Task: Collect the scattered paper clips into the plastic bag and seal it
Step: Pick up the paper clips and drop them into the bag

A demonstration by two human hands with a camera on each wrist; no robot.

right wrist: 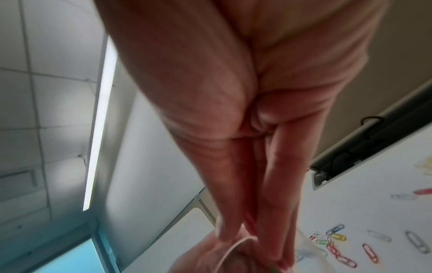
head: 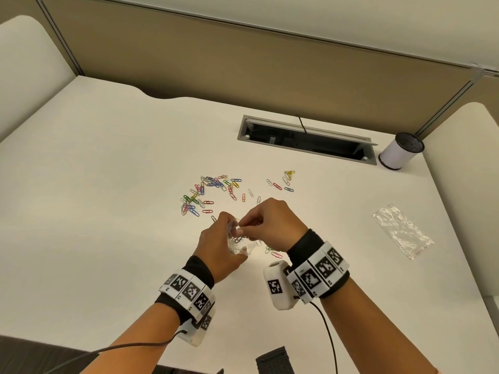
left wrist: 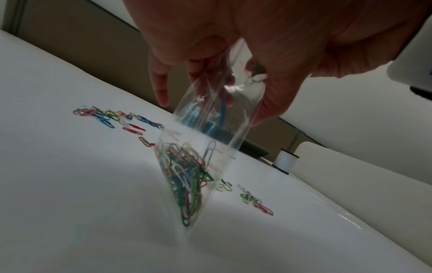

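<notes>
My left hand (head: pixel 229 229) grips the top of a small clear plastic bag (head: pixel 243 248) and holds it upright just above the white desk (head: pixel 108 184). In the left wrist view the bag (left wrist: pixel 210 120) hangs with a bundle of coloured paper clips (left wrist: pixel 184 177) at its bottom. My right hand (head: pixel 244 221) pinches paper clips at the bag's mouth, its fingers (right wrist: pixel 275 212) pointing down into the rim. Loose clips (head: pixel 210 190) lie scattered behind my hands. A smaller group (head: pixel 286 182) lies to the right, and a few clips (head: pixel 272 252) sit by my right wrist.
A second clear bag (head: pixel 402 230) lies flat on the desk at the right. A white cup with a dark mesh top (head: pixel 399 151) stands at the back right beside an open cable hatch (head: pixel 307 139). A beige partition runs behind the desk.
</notes>
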